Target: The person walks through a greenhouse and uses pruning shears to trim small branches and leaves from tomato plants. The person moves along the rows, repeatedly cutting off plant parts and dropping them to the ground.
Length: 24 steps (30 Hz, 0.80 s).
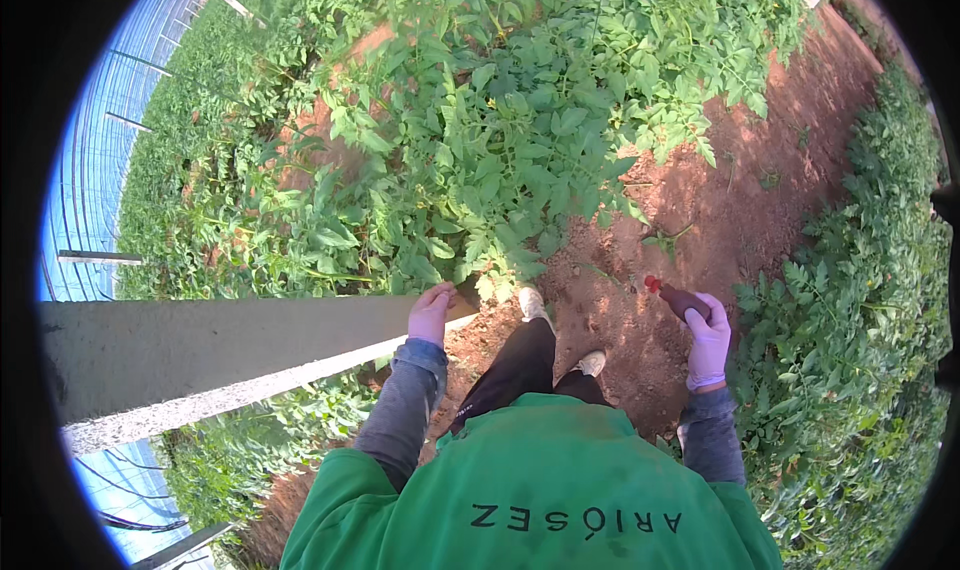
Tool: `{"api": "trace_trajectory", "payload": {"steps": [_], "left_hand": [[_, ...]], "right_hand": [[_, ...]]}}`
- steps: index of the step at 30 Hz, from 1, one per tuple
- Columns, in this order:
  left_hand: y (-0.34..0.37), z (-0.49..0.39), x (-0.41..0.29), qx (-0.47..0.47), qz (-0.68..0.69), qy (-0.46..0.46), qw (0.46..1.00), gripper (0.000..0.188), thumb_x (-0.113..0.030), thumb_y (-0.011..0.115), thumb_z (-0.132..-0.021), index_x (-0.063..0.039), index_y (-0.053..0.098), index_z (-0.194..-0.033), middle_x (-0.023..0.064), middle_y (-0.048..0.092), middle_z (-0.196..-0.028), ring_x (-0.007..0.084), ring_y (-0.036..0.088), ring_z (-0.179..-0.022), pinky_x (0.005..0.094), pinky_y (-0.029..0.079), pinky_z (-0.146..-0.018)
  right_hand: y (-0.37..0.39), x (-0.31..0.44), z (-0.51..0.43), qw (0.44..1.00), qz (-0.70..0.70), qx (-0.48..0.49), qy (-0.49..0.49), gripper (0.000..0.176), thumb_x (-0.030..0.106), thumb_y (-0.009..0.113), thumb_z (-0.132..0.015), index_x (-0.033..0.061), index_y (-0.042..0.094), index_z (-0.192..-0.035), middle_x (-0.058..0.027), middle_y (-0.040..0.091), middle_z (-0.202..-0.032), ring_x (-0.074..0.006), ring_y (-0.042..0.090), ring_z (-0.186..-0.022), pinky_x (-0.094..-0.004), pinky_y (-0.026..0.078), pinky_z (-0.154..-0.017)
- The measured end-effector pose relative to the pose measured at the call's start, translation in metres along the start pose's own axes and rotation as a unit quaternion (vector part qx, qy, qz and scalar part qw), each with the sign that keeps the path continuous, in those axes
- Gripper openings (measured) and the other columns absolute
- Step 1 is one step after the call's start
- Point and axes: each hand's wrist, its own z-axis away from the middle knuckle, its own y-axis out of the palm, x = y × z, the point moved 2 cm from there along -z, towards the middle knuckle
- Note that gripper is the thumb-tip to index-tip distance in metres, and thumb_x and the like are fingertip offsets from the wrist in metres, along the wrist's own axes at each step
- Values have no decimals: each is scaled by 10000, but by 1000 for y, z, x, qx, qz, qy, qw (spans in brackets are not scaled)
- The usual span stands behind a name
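Note:
In a pale lavender glove, my right hand (709, 345) grips a small dark-brown bottle (684, 301). The bottle's red tip (652, 283) points left and away from me, over the bare soil path. My left hand (431, 313) is beside the concrete post (225, 345), at the lower edge of the leafy tomato plants (480, 172). Its fingers are curled near the leaves; whether anything is between them, or whether they touch the post, cannot be made out. Small yellow flowers (493, 103) show among the foliage.
The wide concrete post runs in from the left beside my left arm. A reddish soil path (720, 195) passes on my right, with another row of plants (847, 322) along its far side. Blue-tinted greenhouse film (90, 172) with wires and bars closes the left side.

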Motion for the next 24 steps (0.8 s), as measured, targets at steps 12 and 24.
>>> {"api": "trace_trajectory", "payload": {"steps": [12,24], "left_hand": [[-6,-206,-51,-146,-337,-44,929,392,-43,469,-815,-68,544,-1198,139,607,-1114,209,584,-998,268,441,-842],[-66,-274,15,-67,29,-194,978,396,-272,501,-883,-169,468,-1264,89,610,-1029,144,581,-806,256,451,-615]], "right_hand": [[324,-3,-130,921,174,325,-124,335,22,630,-756,15,530,-1075,-57,586,-970,-119,572,-856,-245,470,-752],[480,-59,-167,840,281,392,-248,281,132,635,-696,68,570,-962,-129,587,-863,-319,581,-807,-392,473,-704]]}}
